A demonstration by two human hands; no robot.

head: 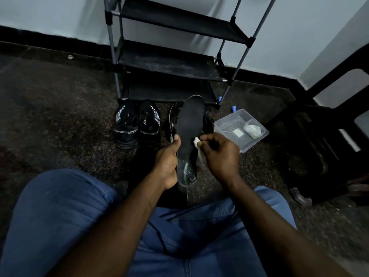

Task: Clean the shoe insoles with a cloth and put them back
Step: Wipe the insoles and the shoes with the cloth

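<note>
While the left hand (167, 164) holds up a black insole (191, 120), the right hand (219, 154) holds a white cloth (196, 141) at its edge.
The insole's long axis runs away from the person, toe end toward the shoe rack (169, 64) and heel end low between the knees. The left thumb and fingers are clamped on its left edge. The right fingers are curled tight, pinching the crumpled cloth, which touches the insole's right edge, so that hand is nearer the flat, matte face. The heel end looks glossy, perhaps wet. Black knit trainers (137, 124) stand on the speckled floor to the left, and a clear plastic tub (225, 124) sits to the right.
</note>
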